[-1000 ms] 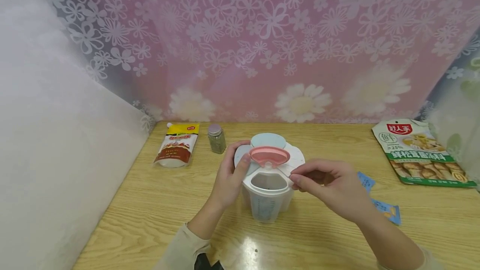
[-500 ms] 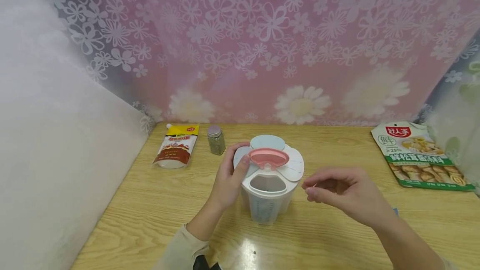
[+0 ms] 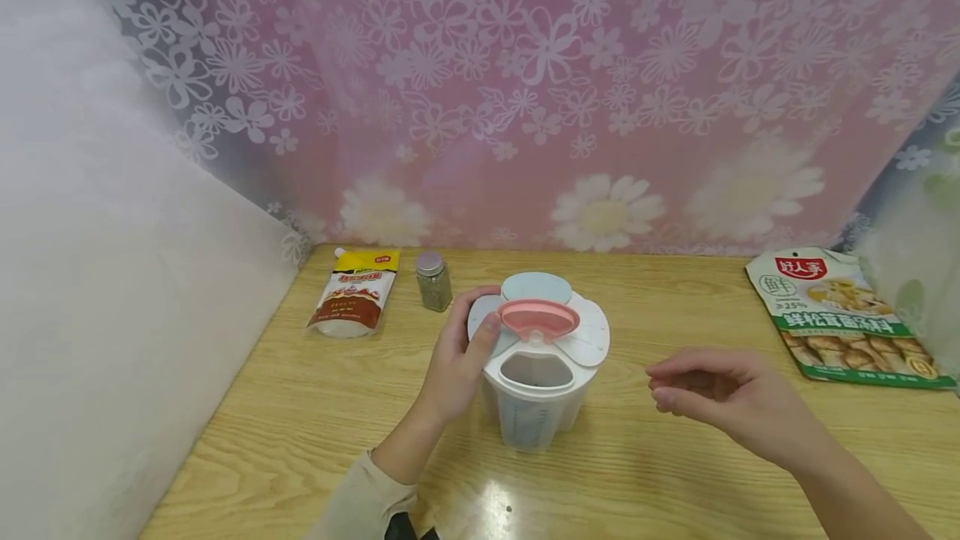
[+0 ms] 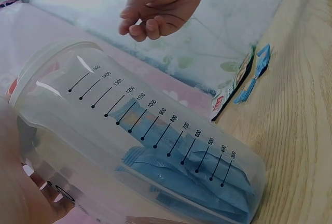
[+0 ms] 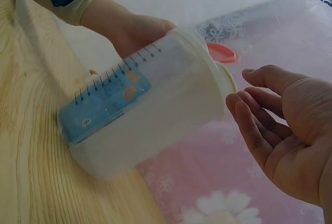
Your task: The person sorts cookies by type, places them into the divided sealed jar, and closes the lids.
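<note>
A translucent storage canister (image 3: 528,425) stands upright on the wooden table, topped by a white lid with pastel flaps. Its pink flap (image 3: 538,322) is raised behind an uncovered opening at the front. Through the wall, in the left wrist view, several blue packets (image 4: 166,175) lie in one compartment beside printed measuring marks. My left hand (image 3: 456,365) grips the canister's upper left side, thumb over the lid. To the right, apart from the canister, my right hand (image 3: 731,397) hovers with loosely bent fingers, nothing visible between them.
At the back left are a yellow-topped spouted pouch (image 3: 352,294) and a small spice jar (image 3: 433,283). A mushroom-printed bag (image 3: 847,319) lies at the back right. Loose blue packets (image 4: 254,79) rest near it. A floral curtain (image 3: 480,107) borders the table.
My right hand has drawn away from the lid's right edge, moving right and slightly nearer to me. My left hand keeps its hold on the canister, and the pink flap stays raised.
</note>
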`<state>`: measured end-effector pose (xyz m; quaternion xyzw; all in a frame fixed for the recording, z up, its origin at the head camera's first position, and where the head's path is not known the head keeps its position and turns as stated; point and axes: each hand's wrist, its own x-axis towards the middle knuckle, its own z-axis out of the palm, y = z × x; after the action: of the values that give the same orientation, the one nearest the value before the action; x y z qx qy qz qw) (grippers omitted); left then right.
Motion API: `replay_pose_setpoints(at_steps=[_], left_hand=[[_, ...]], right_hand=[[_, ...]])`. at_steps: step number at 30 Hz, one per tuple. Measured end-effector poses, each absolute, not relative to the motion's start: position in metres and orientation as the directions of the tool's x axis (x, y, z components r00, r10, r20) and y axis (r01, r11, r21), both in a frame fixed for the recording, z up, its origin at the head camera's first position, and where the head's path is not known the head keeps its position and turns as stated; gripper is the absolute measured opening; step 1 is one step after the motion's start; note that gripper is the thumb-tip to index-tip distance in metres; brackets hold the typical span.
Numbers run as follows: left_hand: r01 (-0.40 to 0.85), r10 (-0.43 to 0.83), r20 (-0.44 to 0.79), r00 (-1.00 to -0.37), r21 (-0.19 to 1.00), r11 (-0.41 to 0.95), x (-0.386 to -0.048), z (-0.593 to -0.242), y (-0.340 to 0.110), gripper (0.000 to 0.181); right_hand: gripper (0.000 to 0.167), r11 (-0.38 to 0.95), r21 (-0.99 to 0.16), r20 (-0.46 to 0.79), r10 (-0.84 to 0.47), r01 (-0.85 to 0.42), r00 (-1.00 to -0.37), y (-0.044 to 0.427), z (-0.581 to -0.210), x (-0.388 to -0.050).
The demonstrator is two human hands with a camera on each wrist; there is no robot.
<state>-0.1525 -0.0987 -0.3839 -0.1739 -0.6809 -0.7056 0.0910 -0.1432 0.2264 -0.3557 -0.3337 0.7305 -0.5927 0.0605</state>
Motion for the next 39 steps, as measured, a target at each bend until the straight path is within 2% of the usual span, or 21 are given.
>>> replay_pose_setpoints(at_steps=[5, 12, 15, 23, 25, 31, 39], left_hand=[[0.385, 0.111, 0.389, -0.914, 0.921, -0.062, -0.153, -0.385, -0.099, 0.039], [0.389, 0.114, 0.393, -0.912, 0.919, -0.058, -0.154, -0.385, -0.099, 0.039], [0.388, 0.118, 0.392, -0.913, 0.920, -0.053, -0.153, -0.385, -0.099, 0.038], [0.389, 0.118, 0.392, -0.913, 0.920, -0.045, -0.152, -0.384, -0.099, 0.037], [0.389, 0.118, 0.392, -0.912, 0.920, -0.046, -0.152, -0.384, -0.099, 0.038], [0.372, 0.117, 0.374, -0.920, 0.927, -0.037, -0.151, -0.384, -0.099, 0.039], [0.365, 0.108, 0.366, -0.924, 0.931, -0.026, -0.151, -0.383, -0.098, 0.037]], right_hand=[[0.031, 0.127, -0.909, 0.265, -0.561, -0.398, -0.784, 0.239, -0.355, -0.143], [0.035, 0.193, -0.873, 0.267, -0.580, -0.448, -0.770, 0.259, -0.367, -0.145], [0.035, 0.231, -0.867, 0.250, -0.564, -0.442, -0.787, 0.267, -0.373, -0.146], [0.039, 0.238, -0.884, 0.209, -0.570, -0.403, -0.795, 0.296, -0.386, -0.151], [0.039, 0.299, -0.859, 0.202, -0.545, -0.415, -0.813, 0.303, -0.390, -0.151], [0.034, 0.458, -0.822, 0.112, -0.454, -0.340, -0.884, 0.319, -0.399, -0.150], [0.034, 0.492, -0.807, 0.093, -0.439, -0.325, -0.894, 0.344, -0.417, -0.156]])
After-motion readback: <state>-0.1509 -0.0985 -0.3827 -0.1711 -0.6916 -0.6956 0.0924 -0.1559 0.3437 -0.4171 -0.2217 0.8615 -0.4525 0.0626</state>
